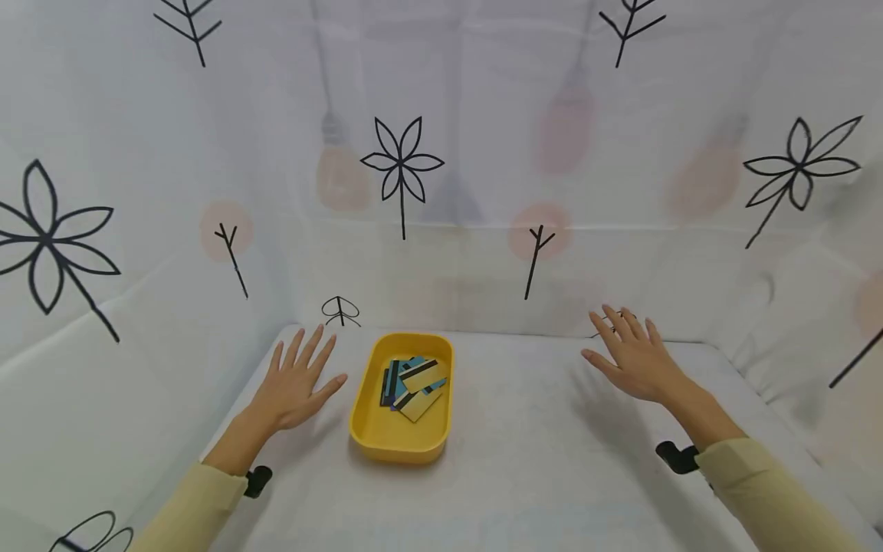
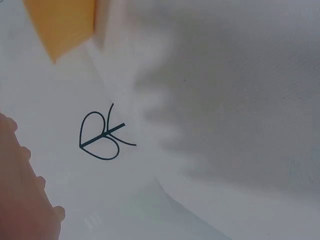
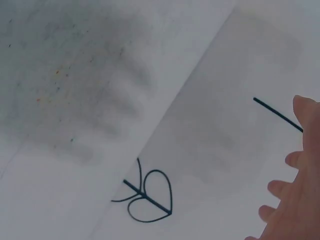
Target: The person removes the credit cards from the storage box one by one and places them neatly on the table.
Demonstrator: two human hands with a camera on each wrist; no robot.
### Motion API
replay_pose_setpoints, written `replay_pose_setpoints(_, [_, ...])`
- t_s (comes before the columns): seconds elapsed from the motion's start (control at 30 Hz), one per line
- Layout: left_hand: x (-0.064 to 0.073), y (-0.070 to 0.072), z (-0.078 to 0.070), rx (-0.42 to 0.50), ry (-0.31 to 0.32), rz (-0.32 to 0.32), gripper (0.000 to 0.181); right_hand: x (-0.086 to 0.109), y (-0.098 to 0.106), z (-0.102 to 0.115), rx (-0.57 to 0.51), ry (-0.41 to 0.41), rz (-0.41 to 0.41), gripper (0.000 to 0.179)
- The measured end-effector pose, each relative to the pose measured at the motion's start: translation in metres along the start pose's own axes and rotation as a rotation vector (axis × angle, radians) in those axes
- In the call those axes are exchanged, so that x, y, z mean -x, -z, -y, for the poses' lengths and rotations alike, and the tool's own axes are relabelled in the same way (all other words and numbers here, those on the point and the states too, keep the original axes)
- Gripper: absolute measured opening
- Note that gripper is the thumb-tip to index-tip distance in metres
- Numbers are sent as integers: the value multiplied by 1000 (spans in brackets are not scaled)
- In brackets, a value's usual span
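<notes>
My left hand [image 1: 293,385] hovers left of a yellow tray [image 1: 378,438], fingers straight and spread, holding nothing. Inside the tray lies a loose pile of several cards [image 1: 414,405], some pale yellow with a dark stripe, others blue. Well to the tray's right, my right hand [image 1: 638,362] is held out over the table with its fingers extended and nothing in it. In the left wrist view, part of the left hand [image 2: 25,195] shows at the left edge and a corner of the tray [image 2: 65,25] at the top. The right wrist view catches the right hand [image 3: 295,200] at its right edge.
A white-covered table [image 1: 524,460] spreads beneath both hands. White cloth walls [image 1: 476,268] printed with black leaf and flower drawings enclose it at the back and both sides. Shadows of the hands fall on the tabletop.
</notes>
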State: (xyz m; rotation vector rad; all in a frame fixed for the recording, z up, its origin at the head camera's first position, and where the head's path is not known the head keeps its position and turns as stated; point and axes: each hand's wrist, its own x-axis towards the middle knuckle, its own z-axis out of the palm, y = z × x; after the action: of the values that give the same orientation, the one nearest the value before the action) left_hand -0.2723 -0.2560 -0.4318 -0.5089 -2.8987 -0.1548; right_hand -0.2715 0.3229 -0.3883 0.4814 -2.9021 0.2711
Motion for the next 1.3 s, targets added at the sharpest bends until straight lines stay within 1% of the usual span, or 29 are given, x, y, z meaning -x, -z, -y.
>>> replay_pose_setpoints(0.13, [0, 4, -2, -1, -14, -9, 83, -2, 0, 9, -32, 25, -1, 79])
replay_pose_setpoints(0.3, [4, 6, -6, 4, -31, -12, 84, -4, 1, 20, -67, 50, 11, 79])
replay_pose_setpoints(0.53, [6, 7, -10, 3, -52, -50, 84, -7, 1, 25, -69, 68, 11, 79])
replay_pose_setpoints(0.7, [6, 7, -14, 19, -36, -15, 88, -8, 1, 28, -67, 84, -1, 80])
replay_pose_setpoints(0.77, [6, 6, -15, 30, -37, -13, 89, -9, 2, 31, -69, 89, -8, 80])
replay_pose_setpoints(0.93, [7, 4, -20, 49, -61, -37, 88, -9, 1, 39, -96, 109, -28, 80])
replay_pose_setpoints(1.17, [8, 5, -30, 51, -56, -4, 90, -9, -6, 49, -133, 117, -13, 79])
replay_pose_setpoints(1.3, [9, 5, -33, 64, -61, -5, 90, -11, -11, 54, -158, 129, -15, 79])
